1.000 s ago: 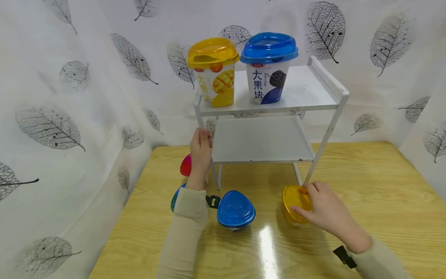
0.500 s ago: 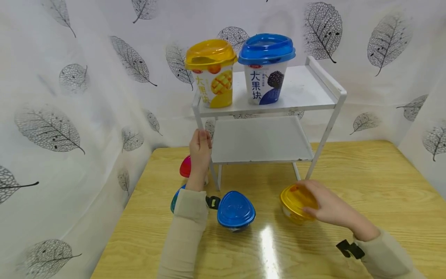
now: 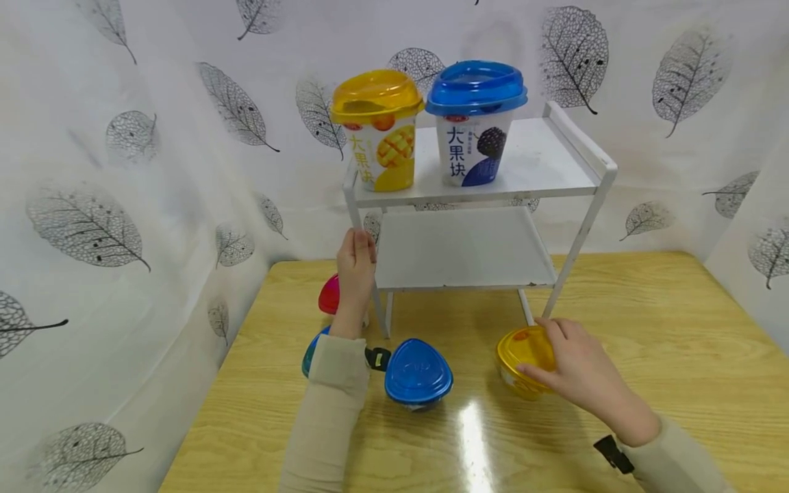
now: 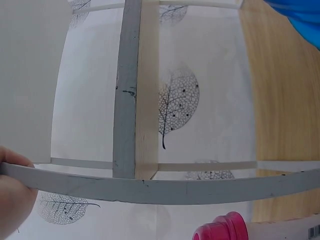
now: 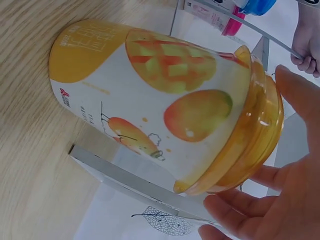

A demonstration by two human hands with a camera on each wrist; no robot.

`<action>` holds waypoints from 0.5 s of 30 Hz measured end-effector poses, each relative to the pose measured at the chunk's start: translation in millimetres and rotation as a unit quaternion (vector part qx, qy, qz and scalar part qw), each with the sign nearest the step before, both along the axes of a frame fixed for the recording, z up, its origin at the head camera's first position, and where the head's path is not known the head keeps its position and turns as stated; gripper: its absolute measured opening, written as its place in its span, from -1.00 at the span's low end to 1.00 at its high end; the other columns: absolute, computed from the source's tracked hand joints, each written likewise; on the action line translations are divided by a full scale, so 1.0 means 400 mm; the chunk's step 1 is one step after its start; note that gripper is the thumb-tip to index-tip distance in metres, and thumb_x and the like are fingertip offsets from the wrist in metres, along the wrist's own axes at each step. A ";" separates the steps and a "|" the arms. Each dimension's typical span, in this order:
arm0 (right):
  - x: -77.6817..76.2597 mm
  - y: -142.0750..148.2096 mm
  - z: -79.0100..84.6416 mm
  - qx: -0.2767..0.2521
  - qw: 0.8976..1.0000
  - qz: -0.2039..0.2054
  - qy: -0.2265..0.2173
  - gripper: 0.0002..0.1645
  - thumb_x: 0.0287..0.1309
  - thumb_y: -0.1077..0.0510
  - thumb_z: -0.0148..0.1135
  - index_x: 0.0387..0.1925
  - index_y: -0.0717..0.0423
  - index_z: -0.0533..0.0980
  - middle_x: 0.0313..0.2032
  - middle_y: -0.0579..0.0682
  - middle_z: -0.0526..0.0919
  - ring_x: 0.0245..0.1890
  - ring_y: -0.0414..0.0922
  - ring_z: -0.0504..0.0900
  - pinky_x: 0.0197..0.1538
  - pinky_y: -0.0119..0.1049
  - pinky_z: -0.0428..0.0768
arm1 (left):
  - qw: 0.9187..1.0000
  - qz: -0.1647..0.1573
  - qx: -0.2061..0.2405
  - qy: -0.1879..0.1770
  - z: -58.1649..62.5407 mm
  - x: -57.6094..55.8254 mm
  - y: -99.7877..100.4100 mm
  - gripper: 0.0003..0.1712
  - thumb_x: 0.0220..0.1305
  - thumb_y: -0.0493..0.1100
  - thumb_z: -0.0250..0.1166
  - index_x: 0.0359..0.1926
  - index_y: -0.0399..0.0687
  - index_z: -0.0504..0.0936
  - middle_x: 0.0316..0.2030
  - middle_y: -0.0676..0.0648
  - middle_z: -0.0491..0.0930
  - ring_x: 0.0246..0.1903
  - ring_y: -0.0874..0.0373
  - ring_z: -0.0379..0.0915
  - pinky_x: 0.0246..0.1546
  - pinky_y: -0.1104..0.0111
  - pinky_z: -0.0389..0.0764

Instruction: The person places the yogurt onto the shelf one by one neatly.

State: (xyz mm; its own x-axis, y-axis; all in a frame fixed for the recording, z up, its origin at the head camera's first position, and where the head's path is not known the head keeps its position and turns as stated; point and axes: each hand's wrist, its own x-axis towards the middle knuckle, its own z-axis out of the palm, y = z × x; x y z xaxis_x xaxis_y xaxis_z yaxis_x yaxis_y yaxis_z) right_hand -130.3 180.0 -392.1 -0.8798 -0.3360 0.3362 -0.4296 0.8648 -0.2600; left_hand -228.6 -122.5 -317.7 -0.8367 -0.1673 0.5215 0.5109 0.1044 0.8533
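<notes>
My left hand [image 3: 355, 267] grips the left front post of the white two-tier rack [image 3: 468, 246]; in the left wrist view, fingers [image 4: 17, 195] wrap this grey-white post. Beside the rack's right front leg, my right hand [image 3: 579, 373] holds a mango yogurt cup [image 3: 518, 356] by its yellow lid. The right wrist view shows the cup's mango-printed side [image 5: 165, 100], with thumb and fingers on opposite sides of the lid. The cup stands on the wooden table; its far side is hidden by the hand.
A yellow-lidded mango cup [image 3: 382, 137] and a blue-lidded blackberry cup [image 3: 474, 130] stand on the top shelf. On the table are a blue-lidded cup [image 3: 418, 373], a pink-lidded cup [image 3: 329, 294] and a teal-blue lid [image 3: 313, 352] partly behind my left sleeve.
The mango cup under my right hand has turned and shifted slightly left. My right fingers moved back over the lid, then came round it again. My left hand has stayed on the post.
</notes>
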 end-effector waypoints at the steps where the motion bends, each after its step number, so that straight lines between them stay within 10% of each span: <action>1: 0.000 0.001 -0.001 0.000 1.000 -0.001 -0.002 -0.07 -0.22 -0.23 0.34 0.00 0.42 0.32 -0.18 0.33 0.43 -0.17 0.23 0.40 -0.16 0.12 0.37 | 1.000 0.000 -0.001 -0.001 -0.008 -0.007 -0.002 -0.65 0.35 -0.15 -0.24 -0.44 -0.35 0.27 -0.68 -0.08 0.18 -0.68 0.24 0.08 -0.66 0.48 0.11; 15: -0.013 0.030 0.000 -0.075 0.990 0.089 -0.074 -0.12 -0.18 -0.05 0.38 0.07 0.38 0.23 -0.02 0.31 0.37 -0.03 0.23 0.34 -0.03 0.15 0.27 | 1.000 0.003 0.000 0.014 -0.014 -0.010 0.000 -0.62 0.35 -0.10 -0.24 -0.44 -0.33 0.26 -0.68 -0.05 0.17 -0.68 0.24 0.07 -0.67 0.47 0.10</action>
